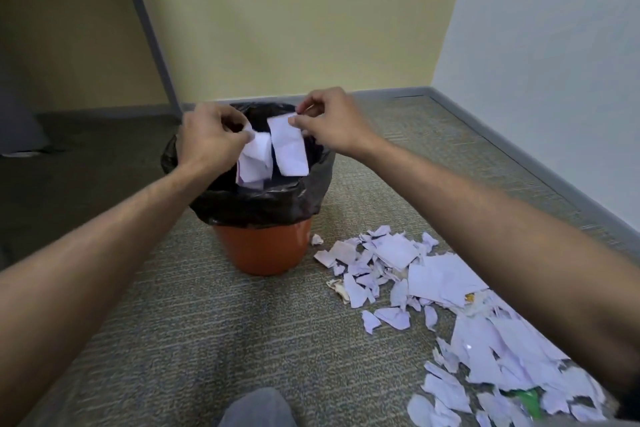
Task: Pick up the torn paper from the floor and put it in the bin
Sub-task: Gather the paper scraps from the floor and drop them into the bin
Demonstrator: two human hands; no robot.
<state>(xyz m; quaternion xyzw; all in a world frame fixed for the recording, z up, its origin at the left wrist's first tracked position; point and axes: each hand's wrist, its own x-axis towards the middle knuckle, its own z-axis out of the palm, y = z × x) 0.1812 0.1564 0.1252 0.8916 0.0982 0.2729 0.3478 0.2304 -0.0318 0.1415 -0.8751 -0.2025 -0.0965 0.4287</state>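
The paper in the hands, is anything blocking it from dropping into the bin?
Nothing visible. Both pieces of paper hang right over the bin's open, bag-lined mouth, pinched by the left hand and right hand.

**Corner of a carpeted room**

Grey-green carpet [180, 315] meets a pale yellow wall [294, 17] and a white wall [561, 62], both edged with grey baseboard [519, 163]. A grey frame [145, 28] borders a dim recess at left.
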